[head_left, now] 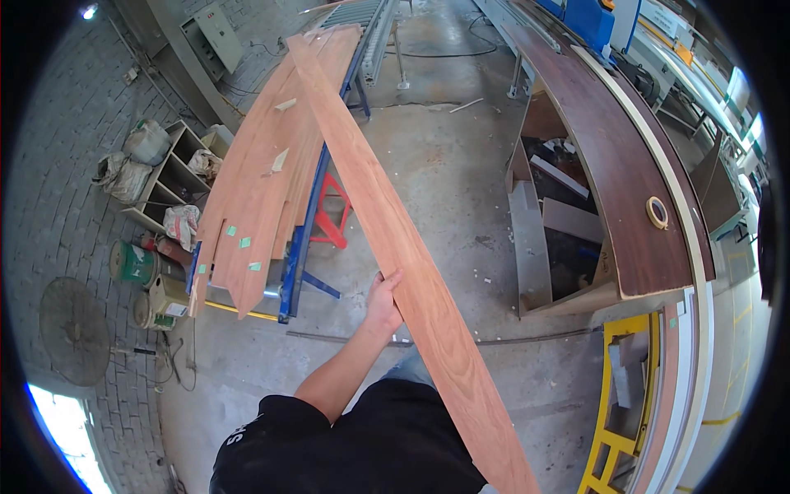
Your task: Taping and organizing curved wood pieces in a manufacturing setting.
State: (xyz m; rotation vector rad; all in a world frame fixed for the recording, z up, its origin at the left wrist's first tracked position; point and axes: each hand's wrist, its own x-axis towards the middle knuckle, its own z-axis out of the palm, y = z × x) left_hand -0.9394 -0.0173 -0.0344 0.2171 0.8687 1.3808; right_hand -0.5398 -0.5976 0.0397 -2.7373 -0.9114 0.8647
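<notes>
A long reddish-brown wooden plank (403, 239) runs slantwise from the far left to the lower right, crossing in front of my body. My left hand (383, 303) is closed around its left edge near the middle, thumb lying on the top face. The plank's far end lies over other wooden boards (255, 189) on a blue-framed roller stand (306, 222). Several small green pieces of tape and some pale scraps lie on those boards. At the bottom of the view the plank's near end passes my right side. My right hand is out of sight.
A dark brown workbench (609, 165) with open shelves stands to the right, a roll of tape (657, 212) on top. Nearer is a yellow metal frame (609, 428). A red stool (331, 216) stands beside the roller stand. Buckets (136, 262) and a standing fan (74, 331) line the left wall.
</notes>
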